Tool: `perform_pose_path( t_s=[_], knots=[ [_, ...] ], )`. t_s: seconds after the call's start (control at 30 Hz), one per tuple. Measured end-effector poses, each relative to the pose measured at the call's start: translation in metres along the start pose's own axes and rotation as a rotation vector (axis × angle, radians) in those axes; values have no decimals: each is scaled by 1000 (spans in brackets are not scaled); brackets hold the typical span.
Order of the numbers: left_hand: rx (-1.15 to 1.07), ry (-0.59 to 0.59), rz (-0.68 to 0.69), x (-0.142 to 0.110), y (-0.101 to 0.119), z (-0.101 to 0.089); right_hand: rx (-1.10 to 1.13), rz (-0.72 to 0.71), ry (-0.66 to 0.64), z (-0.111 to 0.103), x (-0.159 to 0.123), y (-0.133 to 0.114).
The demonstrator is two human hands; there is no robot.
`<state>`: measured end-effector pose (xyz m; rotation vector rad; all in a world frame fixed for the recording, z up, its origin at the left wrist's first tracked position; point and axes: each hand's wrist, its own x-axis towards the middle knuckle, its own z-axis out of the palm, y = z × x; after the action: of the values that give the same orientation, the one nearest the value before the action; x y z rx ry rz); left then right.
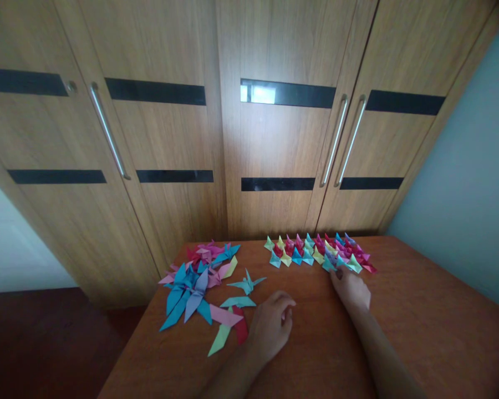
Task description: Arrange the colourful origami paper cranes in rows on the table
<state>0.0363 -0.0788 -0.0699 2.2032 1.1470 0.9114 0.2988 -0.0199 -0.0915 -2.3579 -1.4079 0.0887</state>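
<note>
On the brown surface in front of me, the person's right hand reaches to the near edge of the rows of small folded papers, but its fingertips are partly hidden, so I cannot tell if this grip is clamped on a piece. The left hand is loosely curled, its grip slightly apart with nothing visible in it, and it lies just beside the red folded paper. Near it stands a pale blue paper crane, to the right of the colourful heap of larger folded papers.
</note>
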Motion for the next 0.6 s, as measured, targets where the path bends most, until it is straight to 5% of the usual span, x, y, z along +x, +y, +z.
perform_pose_path(
  t_s=[0.43, 0.6],
  knots=[
    [13, -7, 1, 0, 2, -2, -4, 1, 1, -1, -2, 1],
    [21, 0, -3, -2, 4, -3, 181, -22, 161, 0, -5, -4]
  ],
)
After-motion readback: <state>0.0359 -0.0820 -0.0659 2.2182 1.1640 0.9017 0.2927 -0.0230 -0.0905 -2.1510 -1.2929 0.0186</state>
